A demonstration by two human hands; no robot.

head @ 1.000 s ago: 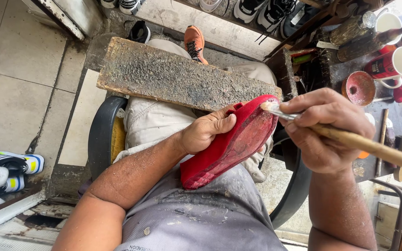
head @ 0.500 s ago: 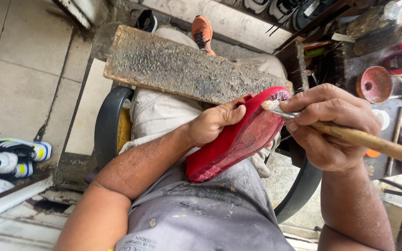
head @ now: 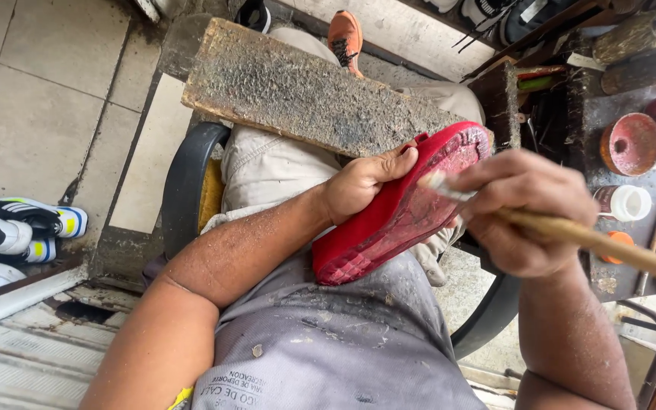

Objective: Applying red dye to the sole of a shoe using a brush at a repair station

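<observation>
Item: red sole point(head: 389, 220), over our lap, gripped edgewise by left hand point(head: 362, 182). Right hand point(head: 521, 209) fingers closed round brush point(head: 571, 237), bristles at its upper face. We'd advise thin, even strokes, sole steady.

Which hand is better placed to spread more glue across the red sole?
Probably the right. The right hand grips the wooden brush with its tip at the red sole. The left hand holds that sole from the side, steadying it against the rough board.
</observation>
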